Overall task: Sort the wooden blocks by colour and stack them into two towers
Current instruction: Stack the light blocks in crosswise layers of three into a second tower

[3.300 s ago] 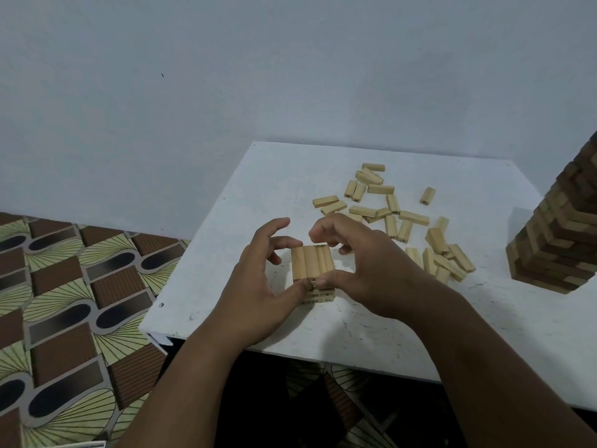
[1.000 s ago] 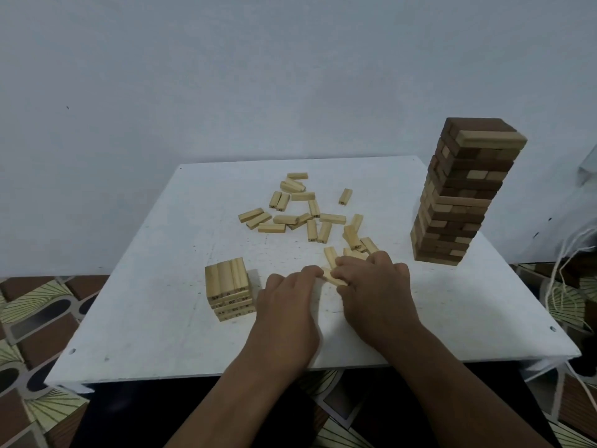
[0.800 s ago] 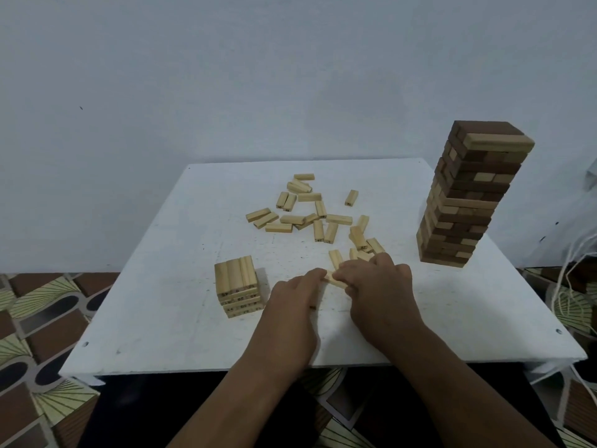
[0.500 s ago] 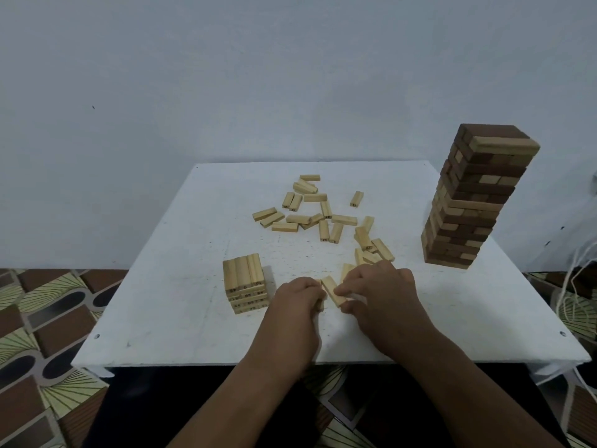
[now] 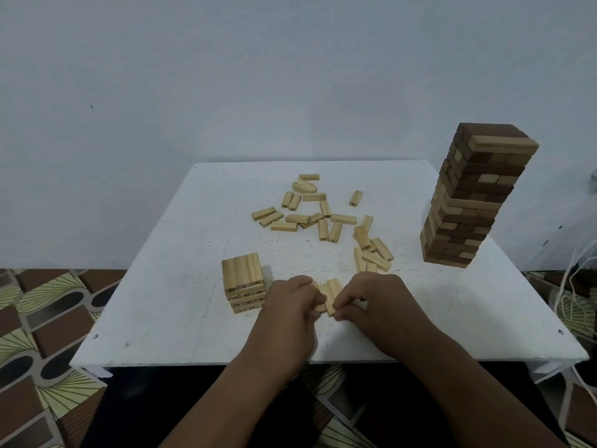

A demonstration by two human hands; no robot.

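Observation:
A short stack of light wooden blocks (image 5: 245, 284) stands left of centre on the white table (image 5: 181, 286). Just right of it, my left hand (image 5: 287, 307) and my right hand (image 5: 376, 300) hold a small row of light blocks (image 5: 330, 294) between their fingertips, low over the tabletop. Several loose light blocks (image 5: 323, 218) lie scattered across the table's middle. A tall tower of mixed dark and light blocks (image 5: 468, 198) stands at the right.
Behind the table is a plain pale wall. Patterned floor tiles (image 5: 42, 318) show to the left and below. White cords (image 5: 578, 286) hang off the table's right side. The table's near edge lies just under my wrists.
About three seconds ago both hands were on the short stack; they have since gone right to the loose blocks and drawn a few together towards me, side by side. The camera has turned right.

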